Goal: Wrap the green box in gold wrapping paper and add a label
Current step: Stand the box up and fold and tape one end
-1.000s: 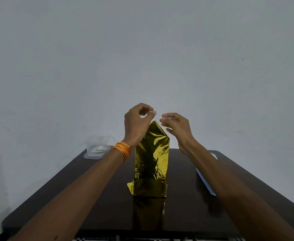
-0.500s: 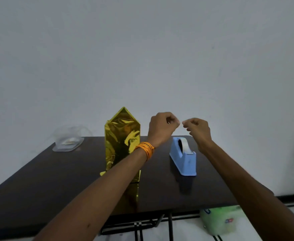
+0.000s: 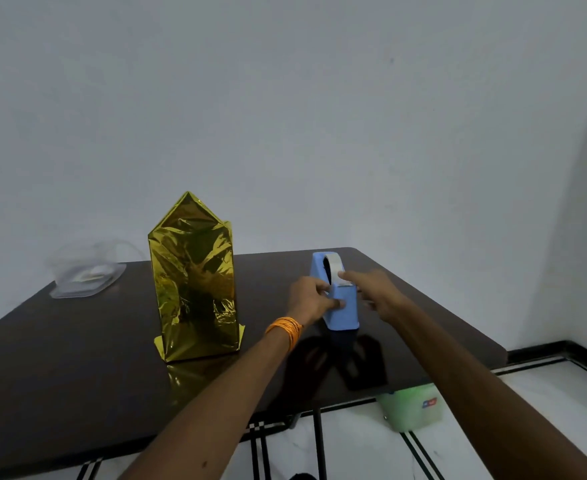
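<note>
While the box [image 3: 193, 282] stands upright in its gold paper well to the left of both hands, the step in hand looks like fetching tape, not folding. The left hand [image 3: 311, 299] grips the dispenser [image 3: 345, 313] at its near end: thumb across the front face, fingers curled round the left side. The right hand [image 3: 375, 292] is at the dispenser's other side, its forefinger laid along the tape [image 3: 335, 266] just above the left thumb. Its other fingers are tucked behind the blue body, so I cannot tell whether they pinch the tape end or only touch it.

At the top of the box, the paper rises to an unfolded peak, and loose flaps stick out at its foot on the table [image 3: 77, 358]. By my reading, the wrap is mostly done but its ends are not sealed, and no label shows.

Next, the right fingers need a firm pinch on the free end, then a pull toward the person and a tear across the cutter, with the left hand bracing the dispenser down.
</note>
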A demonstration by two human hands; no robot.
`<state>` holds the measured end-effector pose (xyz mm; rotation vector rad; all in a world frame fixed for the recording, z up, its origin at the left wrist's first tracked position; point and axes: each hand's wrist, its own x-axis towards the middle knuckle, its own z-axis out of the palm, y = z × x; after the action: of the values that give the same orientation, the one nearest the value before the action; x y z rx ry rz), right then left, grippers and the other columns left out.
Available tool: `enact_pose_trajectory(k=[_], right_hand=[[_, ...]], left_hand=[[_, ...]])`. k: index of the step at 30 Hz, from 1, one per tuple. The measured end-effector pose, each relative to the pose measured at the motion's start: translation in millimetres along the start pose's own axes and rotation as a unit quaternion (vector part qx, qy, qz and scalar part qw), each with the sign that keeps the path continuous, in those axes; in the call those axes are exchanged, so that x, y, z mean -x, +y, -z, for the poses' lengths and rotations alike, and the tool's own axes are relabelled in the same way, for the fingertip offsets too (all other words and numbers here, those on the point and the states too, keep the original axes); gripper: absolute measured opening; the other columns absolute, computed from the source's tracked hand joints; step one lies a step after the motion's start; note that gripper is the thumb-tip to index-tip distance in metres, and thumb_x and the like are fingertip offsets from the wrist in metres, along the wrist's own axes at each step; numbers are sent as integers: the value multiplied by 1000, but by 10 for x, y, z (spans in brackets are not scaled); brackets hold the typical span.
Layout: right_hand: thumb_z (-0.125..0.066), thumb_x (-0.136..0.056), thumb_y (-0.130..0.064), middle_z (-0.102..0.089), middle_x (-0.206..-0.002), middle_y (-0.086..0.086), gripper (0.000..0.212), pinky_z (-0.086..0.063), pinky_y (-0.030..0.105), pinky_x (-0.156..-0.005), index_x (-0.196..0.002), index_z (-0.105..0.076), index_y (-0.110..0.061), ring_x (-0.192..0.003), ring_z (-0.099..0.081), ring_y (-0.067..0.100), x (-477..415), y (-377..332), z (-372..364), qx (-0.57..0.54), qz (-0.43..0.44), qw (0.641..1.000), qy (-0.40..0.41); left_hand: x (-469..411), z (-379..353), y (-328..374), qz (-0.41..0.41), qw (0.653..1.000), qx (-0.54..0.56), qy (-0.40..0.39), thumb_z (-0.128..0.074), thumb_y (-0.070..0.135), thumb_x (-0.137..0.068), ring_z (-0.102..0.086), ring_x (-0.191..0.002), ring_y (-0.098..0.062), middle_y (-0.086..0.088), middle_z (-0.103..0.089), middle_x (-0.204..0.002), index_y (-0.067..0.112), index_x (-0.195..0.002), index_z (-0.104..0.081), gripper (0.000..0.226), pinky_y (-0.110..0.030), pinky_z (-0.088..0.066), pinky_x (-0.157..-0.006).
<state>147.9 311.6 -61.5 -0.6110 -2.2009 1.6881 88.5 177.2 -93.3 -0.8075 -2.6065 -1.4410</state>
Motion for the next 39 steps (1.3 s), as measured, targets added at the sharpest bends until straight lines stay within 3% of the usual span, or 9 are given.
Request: enact_pose_trajectory(k=[5, 9, 13, 16, 21, 25, 29, 34, 39], right_hand=[[-72, -90, -9, -60, -71, 6, 18, -36, 16, -34, -75, -63, -4, -54, -50, 12, -52, -106, -17, -84, -36, 996, 1], [-76, -87, -14, -68, -84, 13, 20, -40, 23, -54, -73, -68, -2, -59, -49, 13, -102, -183, -52, -25, 0, 999, 31], [-78, -84, -14, -72, -92, 27, 25, -44, 30, -67, -83, -74, 11, -72, -57, 21, -60, -166, -98, 28, 67, 993, 93], [-76, -84, -14, -74, -87, 20, 21, -44, 26, -57, -80, -75, 6, -64, -57, 17, 9, -205, -91, 49, 90, 989, 108], [-76, -85, -10, -56, -60, 4, 23, -30, 22, -41, -68, -64, -3, -46, -36, 12, 74, -124, -33, -55, 0, 995, 78], [-77, -83, -9, -53, -58, 5, 22, -32, 17, -33, -68, -64, 0, -38, -41, 8, 128, -15, -40, -61, -1, 994, 86], [-76, -80, -6, -51, -50, 4, 26, -31, 19, -35, -59, -62, -3, -29, -38, 5, 139, 121, -68, -78, 3, 993, 86], [-75, -76, -8, -49, -53, 7, 30, -30, 25, -45, -53, -56, -8, -41, -35, 12, 165, 265, -68, -104, -9, 992, 77], [-78, -80, -12, -46, -50, 4, 36, -27, 23, -43, -52, -54, -7, -42, -31, 11, 177, 304, -103, -163, -12, 985, 58]], left_hand=[[-18, 3, -22, -15, 1000, -7, 2, -88, 27, -72, -60, -79, -18, -5, -65, -86, 1, -98, -74, 39, -30, -49, -70], [-29, -27, -44, -16, 1000, -9, 2, -88, 28, -73, -61, -82, -19, -10, -70, -95, 3, -105, -73, 44, -28, -47, -71], [-26, -53, -66, -18, 1000, -6, 10, -88, 29, -72, -65, -81, -23, -14, -72, -98, 4, -110, -72, 48, -36, -56, -74], [-24, -52, -75, -22, 1000, -8, 8, -88, 30, -73, -64, -80, -21, -13, -72, -97, 5, -110, -71, 48, -34, -55, -74], [-20, -51, -75, -18, 1000, -22, 7, -88, 33, -72, -69, -84, -28, -12, -73, -95, 7, -104, -72, 44, -43, -59, -75], [-32, -67, -89, -21, 999, -27, 10, -87, 35, -72, -69, -85, -28, -13, -73, -98, 8, -104, -74, 45, -42, -59, -76], [-38, -83, -98, -21, 999, -36, 12, -87, 38, -72, -69, -86, -26, -11, -74, -97, 11, -102, -75, 42, -38, -57, -75], [-31, -103, -117, -17, 1000, -22, 14, -88, 35, -72, -69, -83, -29, -14, -73, -95, 10, -107, -73, 46, -43, -60, -73], [-34, -93, -124, -16, 1000, -5, 4, -88, 29, -72, -71, -79, -33, -17, -73, -94, 6, -109, -71, 46, -48, -61, -71]])
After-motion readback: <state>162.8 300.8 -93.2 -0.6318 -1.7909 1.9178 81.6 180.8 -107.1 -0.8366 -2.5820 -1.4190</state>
